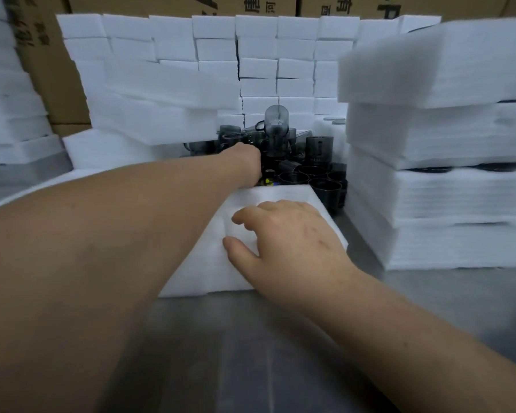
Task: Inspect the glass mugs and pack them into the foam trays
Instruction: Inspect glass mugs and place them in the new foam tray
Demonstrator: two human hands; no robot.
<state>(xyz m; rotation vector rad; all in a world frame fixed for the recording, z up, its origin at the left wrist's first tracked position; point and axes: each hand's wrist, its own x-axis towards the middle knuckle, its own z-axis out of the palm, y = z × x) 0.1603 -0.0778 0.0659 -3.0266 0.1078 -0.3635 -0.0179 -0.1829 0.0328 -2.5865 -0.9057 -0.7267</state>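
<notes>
White foam on every side, dark glass mugs (pixel 313 171) clustered at the far middle of the worktop (pixel 251 338).
The left hand (pixel 245 162) reaches far in among the mugs, its fingers hidden, so its grip cannot be told. The right hand (pixel 286 234) rests with fingers loosely spread on the near foam tray (pixel 197 263). Stacked foam trays (pixel 429 198) stand at right.

Single view, head-worn, wide-angle. We look forward and down along our own forearms, very near them. Our right hand (pixel 283 234) sits just right of frame centre; our left hand (pixel 245 162) lies further from us, above it in frame. Foam stacks (pixel 447 70) beyond both hands fill the background.
</notes>
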